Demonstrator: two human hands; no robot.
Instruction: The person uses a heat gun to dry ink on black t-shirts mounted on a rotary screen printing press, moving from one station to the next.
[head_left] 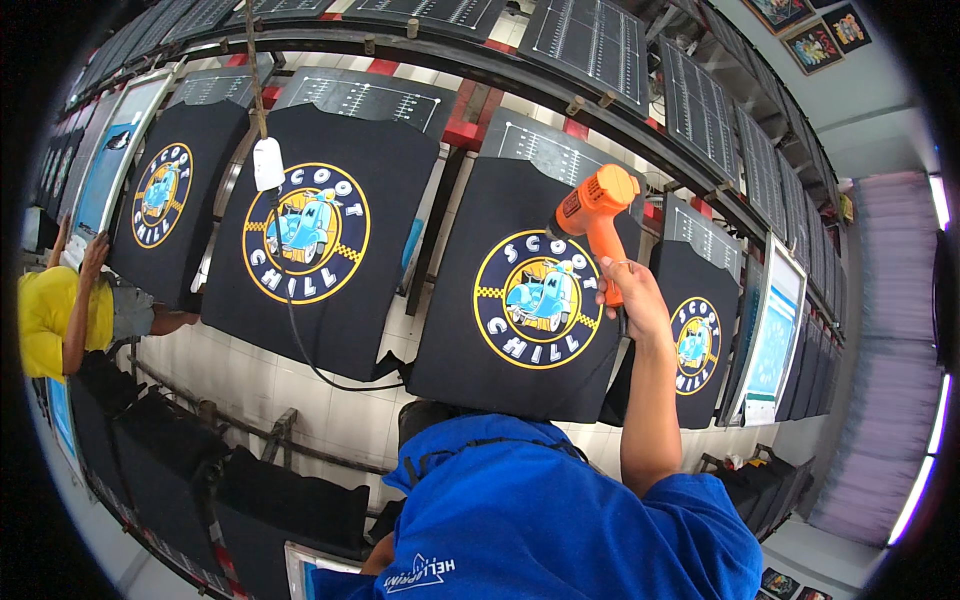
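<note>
While the right hand [625, 290] is clamped around the handle of an orange heat gun [592, 205], its nozzle end is held up over the black shirt [520, 320] stretched on the flat printing board directly ahead, just above and to the right of the round yellow and blue scooter print [538, 312]. The grip is closed firmly on the handle, fingers wrapped round it, and the tool hangs clear of the fabric rather than touching it. The left hand is not in view; only a blue sleeve and shoulder [540, 520] fill the lower part of the picture. To the left lie more black shirts carrying the same print [305, 232], with a white plug or switch [268, 163] dangling on a cord across one of them, and farther left a person in a yellow top [45, 315] reaches to a framed screen [115, 150]. Judging by the pose, the step in hand is drying the fresh print on this board with hot air. The next move would call for sweeping the gun evenly across the whole circle, keeping it off the cloth and never resting over one spot.
</note>
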